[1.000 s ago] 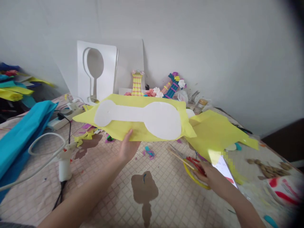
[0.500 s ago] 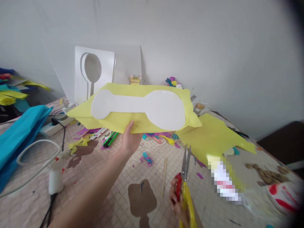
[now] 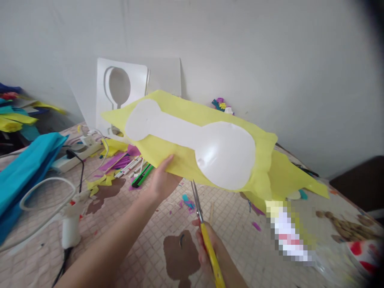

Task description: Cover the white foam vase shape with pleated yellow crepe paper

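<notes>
My left hand (image 3: 162, 181) grips the near edge of a yellow paper sheet (image 3: 192, 162) and holds it tilted above the table. A white spoon-shaped cutout (image 3: 195, 146) lies on the sheet, its small end up left and its big round end down right. My right hand (image 3: 207, 250) is closed on yellow-handled scissors (image 3: 204, 230). The blades point up, and their tips reach the sheet's lower edge just right of my left hand.
White board (image 3: 123, 94) with a spoon-shaped hole leans on the wall. A glue gun (image 3: 70, 224) and white cable lie left, beside blue paper (image 3: 27, 168). Markers (image 3: 132, 166), paper scraps, more yellow paper (image 3: 291, 180) and a power strip (image 3: 70, 154) litter the chequered table.
My right hand picked the scissors up off the table and brought them left and up to the sheet's lower edge. My left hand tilted the sheet so its right end dips.
</notes>
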`<state>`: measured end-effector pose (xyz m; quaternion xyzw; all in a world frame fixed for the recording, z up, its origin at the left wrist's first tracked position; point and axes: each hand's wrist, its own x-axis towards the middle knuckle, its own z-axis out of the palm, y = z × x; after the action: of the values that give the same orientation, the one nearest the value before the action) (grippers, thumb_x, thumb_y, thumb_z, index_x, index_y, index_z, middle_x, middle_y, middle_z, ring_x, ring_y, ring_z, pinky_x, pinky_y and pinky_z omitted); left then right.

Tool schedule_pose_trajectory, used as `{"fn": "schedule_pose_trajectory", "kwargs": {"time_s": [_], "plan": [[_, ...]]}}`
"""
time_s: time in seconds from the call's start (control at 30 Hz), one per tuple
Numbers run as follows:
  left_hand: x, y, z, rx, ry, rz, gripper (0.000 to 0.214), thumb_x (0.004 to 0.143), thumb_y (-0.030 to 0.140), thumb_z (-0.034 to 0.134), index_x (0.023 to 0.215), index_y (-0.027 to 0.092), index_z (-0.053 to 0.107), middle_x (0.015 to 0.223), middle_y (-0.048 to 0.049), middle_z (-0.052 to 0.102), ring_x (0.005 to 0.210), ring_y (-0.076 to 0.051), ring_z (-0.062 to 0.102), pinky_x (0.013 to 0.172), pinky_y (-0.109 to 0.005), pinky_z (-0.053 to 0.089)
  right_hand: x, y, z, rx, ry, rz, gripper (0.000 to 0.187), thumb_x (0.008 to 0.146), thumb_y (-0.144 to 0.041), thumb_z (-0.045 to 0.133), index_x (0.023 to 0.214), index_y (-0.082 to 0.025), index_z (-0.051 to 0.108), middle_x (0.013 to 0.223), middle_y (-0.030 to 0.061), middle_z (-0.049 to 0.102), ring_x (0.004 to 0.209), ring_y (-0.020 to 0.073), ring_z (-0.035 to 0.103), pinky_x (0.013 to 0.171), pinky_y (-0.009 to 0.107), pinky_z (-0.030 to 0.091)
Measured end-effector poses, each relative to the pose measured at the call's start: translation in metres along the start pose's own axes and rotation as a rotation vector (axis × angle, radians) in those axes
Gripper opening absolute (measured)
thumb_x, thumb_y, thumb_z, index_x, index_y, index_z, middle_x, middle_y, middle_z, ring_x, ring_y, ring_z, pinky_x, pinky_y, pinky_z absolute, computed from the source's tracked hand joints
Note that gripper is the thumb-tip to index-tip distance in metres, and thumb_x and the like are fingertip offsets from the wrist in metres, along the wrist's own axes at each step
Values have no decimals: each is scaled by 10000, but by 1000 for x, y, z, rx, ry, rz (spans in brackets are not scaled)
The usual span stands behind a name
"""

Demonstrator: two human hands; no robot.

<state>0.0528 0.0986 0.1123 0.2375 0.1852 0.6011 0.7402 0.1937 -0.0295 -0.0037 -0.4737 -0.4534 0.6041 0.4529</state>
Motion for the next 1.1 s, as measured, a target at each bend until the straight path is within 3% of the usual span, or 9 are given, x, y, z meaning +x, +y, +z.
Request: {"fn": "schedule_pose_trajectory", "kwargs": {"time_s": [0.13, 0.3, 0.63, 0.93, 1.1], "plan": [[-3, -3, 3, -14, 2, -38, 313, 834, 200, 434, 1112, 167, 575, 1035, -22, 668, 1068, -220, 555, 920, -337, 444, 7, 3, 3, 7, 30, -22, 542, 555, -540, 698, 956, -208, 548, 599, -46, 407, 517, 85, 375, 442, 192, 319], [-4, -6, 3, -16, -24, -67, 323, 834, 211, 437, 1129, 174, 563, 1059, -24, 657, 1043, -217, 569, 863, -320, 471, 6, -15, 8, 27, 28, -69, 544, 595, -561, 673, 984, -208, 530, 619, -45, 418, 518, 75, 359, 452, 186, 302], [-5, -7, 2, -14, -19, -108, 270, 842, 197, 419, 1028, 165, 612, 1034, -27, 667, 990, -212, 593, 764, -296, 497, 9, -37, 24, 243, 44, 59, 516, 555, -598, 670, 853, -212, 500, 540, -78, 329, 394, 38, 248, 345, 169, 185], [-8, -9, 5, -30, -30, -97, 313, 852, 202, 413, 1120, 172, 572, 1047, -25, 662, 1024, -218, 577, 846, -325, 472, 12, -34, 27, 312, 36, 109, 634, 407, -679, 685, 790, -212, 491, 480, -90, 386, 321, 23, 263, 313, 170, 207], [-10, -9, 7, -84, -27, -101, 298, 858, 190, 408, 1093, 172, 590, 998, -17, 680, 958, -198, 608, 852, -319, 468, 11, -27, 27, 317, 44, 101, 592, 481, -669, 660, 809, -199, 515, 486, -81, 406, 322, 26, 302, 309, 160, 234]]}}
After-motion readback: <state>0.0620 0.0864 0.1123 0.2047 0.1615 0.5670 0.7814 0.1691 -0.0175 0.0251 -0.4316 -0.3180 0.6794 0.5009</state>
